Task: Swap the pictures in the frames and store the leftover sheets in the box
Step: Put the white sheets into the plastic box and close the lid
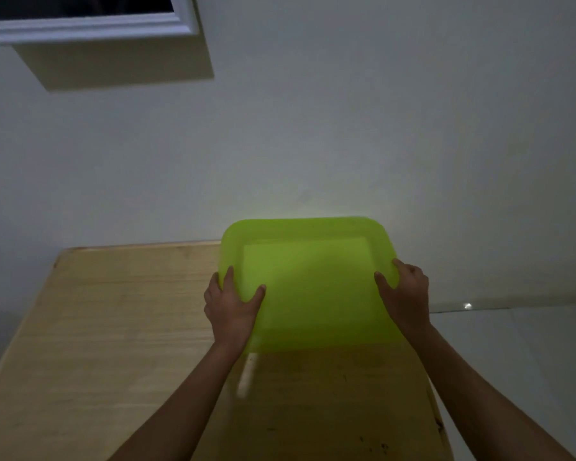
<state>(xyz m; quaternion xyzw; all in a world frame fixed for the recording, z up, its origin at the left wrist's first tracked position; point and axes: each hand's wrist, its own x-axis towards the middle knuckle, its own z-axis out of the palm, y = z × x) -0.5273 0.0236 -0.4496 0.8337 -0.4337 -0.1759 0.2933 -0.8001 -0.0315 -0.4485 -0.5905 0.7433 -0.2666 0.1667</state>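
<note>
Green translucent box [308,284] (body or lid cannot be told), held tilted over the far right of the wooden surface [113,327], at 5 o'clock from the view's centre. The left hand [233,304] grips its 9 o'clock edge and the right hand [404,294] its 3 o'clock edge, thumbs on the near face, fingers wrapped behind. Thin plastic: probably light, slightly flexible and slippery, so the opposite rims offer the surest hold.

one green box [308,281], two hands [231,307] [404,294], one table [113,327], one window [90,18]
</note>
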